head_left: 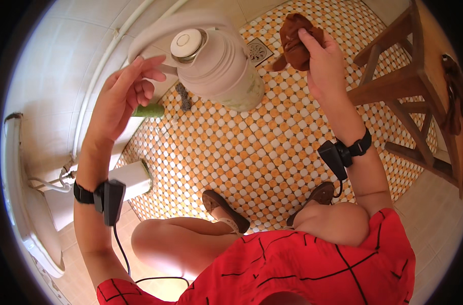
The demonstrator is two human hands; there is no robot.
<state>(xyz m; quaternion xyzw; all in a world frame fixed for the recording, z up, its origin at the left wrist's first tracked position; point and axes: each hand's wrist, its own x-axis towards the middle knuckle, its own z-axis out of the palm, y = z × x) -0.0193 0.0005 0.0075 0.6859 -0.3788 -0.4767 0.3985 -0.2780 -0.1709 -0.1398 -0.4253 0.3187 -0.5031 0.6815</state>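
Observation:
A pale beige insulated jug (211, 66) with a round white lid button and a large curved handle is at the far left of centre. Beside its handle and spout is my left hand (124, 91), fingers partly bent and apart, holding nothing. I cannot tell whether a fingertip touches the handle. My right hand (325, 63), to the right of the jug, pinches a crumpled brown cloth (297, 43) between thumb and fingers. Part of the cloth hangs down to the left.
Orange and white mosaic tiles cover the floor (241, 157), with a metal drain (259, 52) behind the jug. A wooden stool (394, 84) stands on the right, with brown cloth (454, 96) on it. Left are a grey scrubber (183, 96), a green object (149, 110), pipes (101, 71) and a white basin (35, 218).

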